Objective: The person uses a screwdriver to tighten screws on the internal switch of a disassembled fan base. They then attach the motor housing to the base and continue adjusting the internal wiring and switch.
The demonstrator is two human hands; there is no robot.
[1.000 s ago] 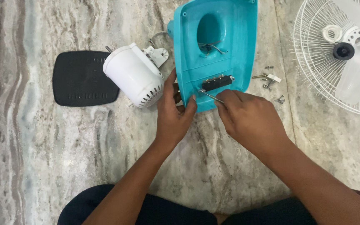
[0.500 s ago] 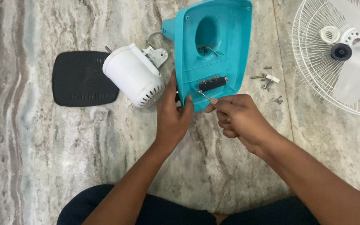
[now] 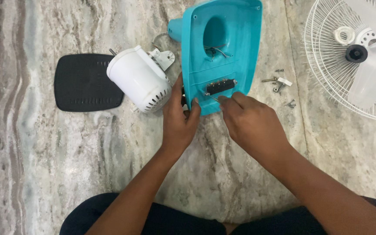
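Note:
A turquoise plastic fan base shell (image 3: pixel 236 39) lies open side up on the marble floor, with a black switch block (image 3: pixel 219 86) and thin wires inside. My left hand (image 3: pixel 178 119) grips the shell's near left edge, thumb over the rim. My right hand (image 3: pixel 251 123) holds a thin metal screwdriver (image 3: pixel 212 97) whose tip rests at the left end of the switch block. A white motor housing (image 3: pixel 139 79) lies just left of the shell, beside my left hand.
A black oval cover plate (image 3: pixel 85 82) lies at the left. Loose screws and small metal parts (image 3: pixel 279 85) sit right of the shell. A white wire fan guard with a translucent blade (image 3: pixel 353 56) fills the upper right. My legs are at the bottom edge.
The view has shifted a little. My right hand has drawn slightly toward me while the screwdriver tip stays at the switch block. My left hand keeps its grip on the shell.

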